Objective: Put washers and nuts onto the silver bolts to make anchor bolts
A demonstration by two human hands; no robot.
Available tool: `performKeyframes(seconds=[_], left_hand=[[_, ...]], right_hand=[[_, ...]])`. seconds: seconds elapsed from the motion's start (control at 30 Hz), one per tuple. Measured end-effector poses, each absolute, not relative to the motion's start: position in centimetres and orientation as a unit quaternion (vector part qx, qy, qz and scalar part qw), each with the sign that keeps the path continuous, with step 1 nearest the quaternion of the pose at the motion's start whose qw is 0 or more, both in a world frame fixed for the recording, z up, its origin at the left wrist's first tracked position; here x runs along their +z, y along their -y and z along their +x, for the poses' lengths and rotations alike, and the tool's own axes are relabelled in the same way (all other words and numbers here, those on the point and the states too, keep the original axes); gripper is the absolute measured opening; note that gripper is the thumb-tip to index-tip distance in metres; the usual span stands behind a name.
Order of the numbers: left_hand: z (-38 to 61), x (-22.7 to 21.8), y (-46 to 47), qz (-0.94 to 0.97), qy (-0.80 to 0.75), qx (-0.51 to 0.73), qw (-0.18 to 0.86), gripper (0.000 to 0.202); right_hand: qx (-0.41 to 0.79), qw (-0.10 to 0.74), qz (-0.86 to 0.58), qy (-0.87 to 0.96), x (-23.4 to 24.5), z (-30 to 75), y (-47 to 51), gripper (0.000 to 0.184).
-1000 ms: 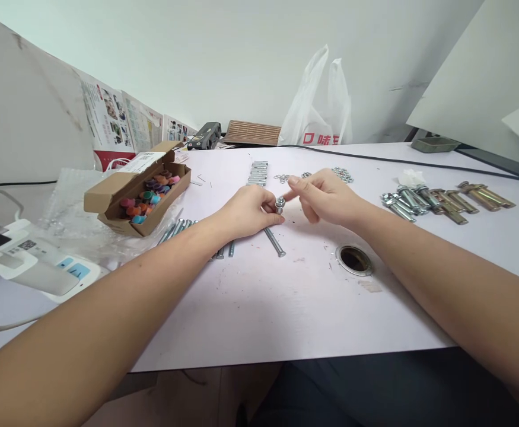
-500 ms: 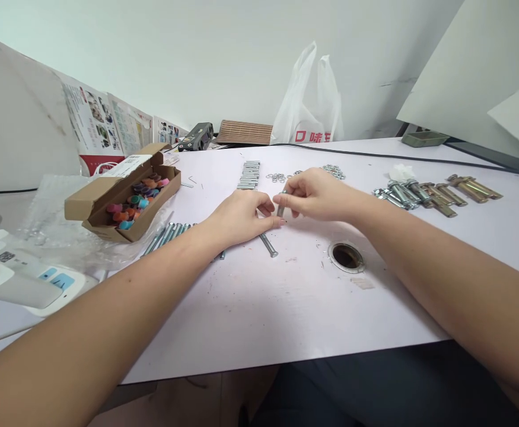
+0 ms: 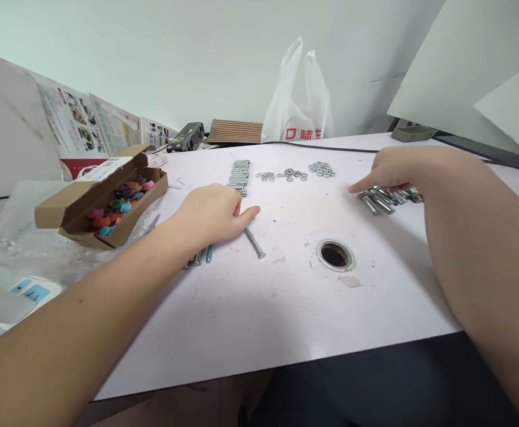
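Two bare hands working over silver bolts, one bolt lying apart at the centre

Two hands are showing. The left hand (image 3: pixel 212 213) is resting just left of centre, its thumb stretching away from the curled fingers; whether these are gripping anything cannot be told. The right hand (image 3: pixel 390 172) is reaching to the right of the frame, one finger pointing left and the others curling over a bolt group (image 3: pixel 377 204). At least two silver ends are jutting out below it; what the fingers are grasping is hidden.

One single bolt (image 3: pixel 255 246) is lying at the centre, slanting down to the right from beside the left thumb. It is shining silver, with a long slim shank and a wider lower end. At least three more bolts (image 3: pixel 209 254) are poking out below the left wrist. One column of short silver cylinders (image 3: pixel 240 172), at least six, is lying beyond the left hand. Three heaps are spreading across the upper centre, too many to count: small rings (image 3: pixel 266 177), larger washers (image 3: pixel 292 173) and nut-like pieces (image 3: pixel 321 169). One cardboard box (image 3: pixel 139 207) is standing at left.
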State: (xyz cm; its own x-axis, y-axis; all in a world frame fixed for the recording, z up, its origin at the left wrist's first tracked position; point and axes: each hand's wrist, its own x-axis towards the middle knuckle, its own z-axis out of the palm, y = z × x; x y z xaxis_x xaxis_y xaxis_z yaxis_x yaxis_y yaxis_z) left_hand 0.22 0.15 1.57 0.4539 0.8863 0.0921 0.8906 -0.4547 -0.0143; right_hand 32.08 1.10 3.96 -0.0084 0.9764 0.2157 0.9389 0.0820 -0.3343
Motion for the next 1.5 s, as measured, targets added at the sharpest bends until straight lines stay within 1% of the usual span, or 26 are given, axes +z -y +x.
performKeyframes(seconds=[0.1,0.17,0.23,0.3,0.4,0.43,0.5,0.6,0.7,0.8,0.87,1.0,1.17,1.23,1.33,1.5], left_hand=[[0.0,1.9,0.0,-0.843,0.536,0.024,0.045,0.063],[-0.1,1.8,0.1,-0.843,0.535,0.046,0.033,0.064],[0.0,1.3,0.1,-0.848,0.527,0.048,0.008,0.061],[0.0,0.8,-0.1,-0.853,0.520,0.035,-0.029,0.054],[0.1,0.3,-0.3,-0.845,0.528,0.000,-0.086,0.041],[0.1,0.3,-0.3,-0.839,0.534,-0.014,-0.102,0.039],[0.2,0.5,-0.3,-0.828,0.546,-0.056,-0.118,0.038],[0.5,0.9,0.0,-0.822,0.540,-0.150,-0.105,0.039],[0.8,1.0,0.2,-0.825,0.505,-0.234,-0.100,0.041],[1.1,0.6,0.2,-0.835,0.469,-0.268,-0.102,0.040],[1.1,0.3,0.1,-0.849,0.449,-0.259,-0.102,0.039],[0.8,0.3,-0.1,-0.867,0.430,-0.229,-0.099,0.036],[0.6,0.9,0.2,-0.872,0.420,-0.208,-0.142,0.023],[0.7,0.8,0.3,-0.876,0.420,-0.188,-0.143,0.021],[0.7,0.6,0.2,-0.882,0.418,-0.160,-0.144,0.023],[0.6,0.2,-0.2,-0.881,0.415,-0.157,-0.165,0.021]], right_hand=[[0.022,0.192,-0.703,0.685,2.5,31.4,-0.8,0.047],[0.016,0.180,-0.724,0.666,1.9,30.4,-1.0,0.046],[0.017,0.156,-0.755,0.637,1.7,29.4,-1.6,0.040],[0.020,0.130,-0.783,0.608,1.6,28.7,-2.5,0.032],[0.001,0.126,-0.790,0.601,0.9,28.3,-4.0,0.023],[-0.008,0.130,-0.787,0.603,0.4,28.4,-4.4,0.025],[-0.024,0.134,-0.784,0.606,-0.5,28.9,-5.1,0.036],[-0.032,0.141,-0.773,0.618,-1.6,29.4,-5.9,0.044],[-0.031,0.172,-0.737,0.653,-2.1,29.2,-6.2,0.041],[-0.025,0.183,-0.701,0.689,-2.4,28.1,-6.5,0.037],[-0.029,0.178,-0.702,0.689,-2.6,27.4,-6.7,0.037],[-0.010,0.167,-0.750,0.640,-2.8,26.6,-7.1,0.038],[0.056,0.195,-0.765,0.611,-2.8,27.1,-7.5,0.024],[0.077,0.207,-0.758,0.614,-2.8,27.4,-7.6,0.022],[0.069,0.212,-0.758,0.613,-2.8,27.6,-7.5,0.026],[0.062,0.182,-0.775,0.602,-2.7,27.7,-7.3,0.029]])
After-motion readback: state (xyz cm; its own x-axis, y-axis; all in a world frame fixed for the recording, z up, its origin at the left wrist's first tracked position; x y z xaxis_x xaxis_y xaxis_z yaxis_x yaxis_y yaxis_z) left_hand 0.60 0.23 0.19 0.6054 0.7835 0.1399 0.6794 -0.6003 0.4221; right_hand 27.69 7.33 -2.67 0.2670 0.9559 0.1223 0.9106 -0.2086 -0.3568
